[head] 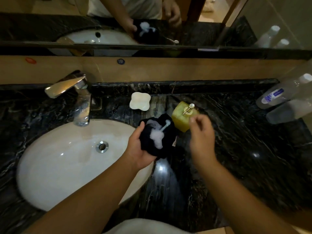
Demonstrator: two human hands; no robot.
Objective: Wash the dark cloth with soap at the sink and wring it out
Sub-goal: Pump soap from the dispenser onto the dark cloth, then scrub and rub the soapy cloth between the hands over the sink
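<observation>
My left hand [137, 146] cups the dark cloth [166, 146], bunched into a ball over the right rim of the white sink [55, 162]. A white blob of foamy soap [157, 135] lies on top of the cloth. Just behind the cloth stands a yellow soap dispenser [181, 118] with a metal pump. My right hand [201, 134] hovers in front of the dispenser, fingers loosely curled, holding nothing, slightly blurred. The chrome faucet [74, 92] at the back left shows no running water.
A white soap dish [139, 101] rests on the black marble counter [244, 141] behind the cloth. Two clear plastic bottles [285, 98] stand at the far right. A mirror [50, 22] runs along the back wall.
</observation>
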